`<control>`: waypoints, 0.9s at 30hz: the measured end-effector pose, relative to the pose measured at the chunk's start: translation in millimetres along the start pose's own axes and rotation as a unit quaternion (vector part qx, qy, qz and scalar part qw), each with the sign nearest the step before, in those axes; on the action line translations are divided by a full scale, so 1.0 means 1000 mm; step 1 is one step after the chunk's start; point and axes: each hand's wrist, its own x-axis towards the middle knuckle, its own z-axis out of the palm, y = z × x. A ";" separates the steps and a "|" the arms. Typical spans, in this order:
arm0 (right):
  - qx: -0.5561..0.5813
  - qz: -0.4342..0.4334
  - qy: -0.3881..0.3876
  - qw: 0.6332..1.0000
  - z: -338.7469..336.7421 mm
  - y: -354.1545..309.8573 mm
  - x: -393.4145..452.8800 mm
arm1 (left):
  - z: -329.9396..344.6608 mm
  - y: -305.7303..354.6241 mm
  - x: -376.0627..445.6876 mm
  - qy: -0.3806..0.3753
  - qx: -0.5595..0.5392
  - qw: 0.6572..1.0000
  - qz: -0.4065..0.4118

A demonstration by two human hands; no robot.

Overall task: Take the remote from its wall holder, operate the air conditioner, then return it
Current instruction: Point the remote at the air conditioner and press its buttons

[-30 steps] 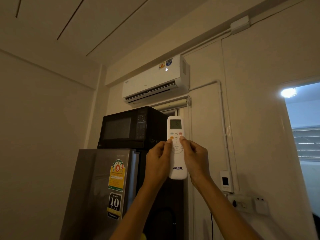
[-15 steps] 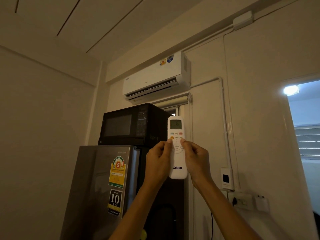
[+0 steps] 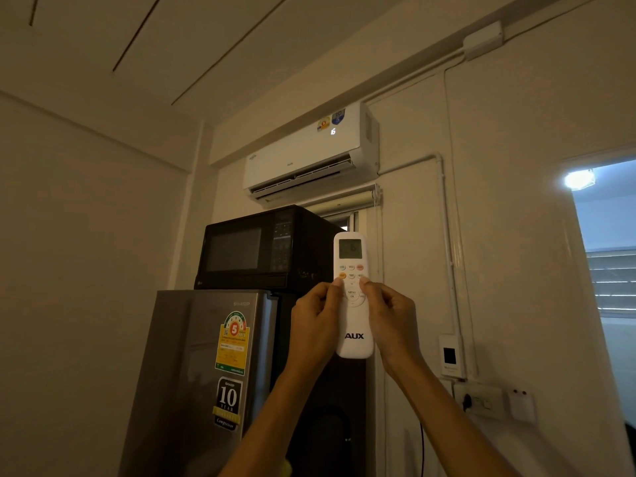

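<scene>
at the left stands a grey sharp refrigerator (image 3: 192, 373) with a yellow energy label and a black "10 year" sticker on its door. a black microwave oven (image 3: 261, 249) sits on top of it. above, high on the wall, hangs the white aux air conditioner (image 3: 309, 156), its louvre slots showing and a lit "6" on its front panel. in the middle the left hand (image 3: 315, 325) and the right hand (image 3: 392, 321) together hold a white aux remote (image 3: 353, 325) upright, raised in front of the microwave's right edge, its small screen on. each hand is curled round one side of the remote, thumb tips resting on the button area beside the menu pad. right of the hands, the white wall holder (image 3: 450, 356) is fixed to the wall, empty, above a power socket (image 3: 480, 402). a doorway (image 3: 605, 256) glows at far right.
</scene>
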 end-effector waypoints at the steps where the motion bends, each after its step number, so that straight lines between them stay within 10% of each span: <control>1: 0.000 0.000 -0.001 1.000 0.000 0.000 0.000 | 0.000 -0.001 0.000 0.000 0.000 1.000 0.000; 27: -0.004 -0.008 0.003 1.000 0.004 0.005 0.001 | -0.002 -0.008 0.003 0.004 -0.007 1.000 0.000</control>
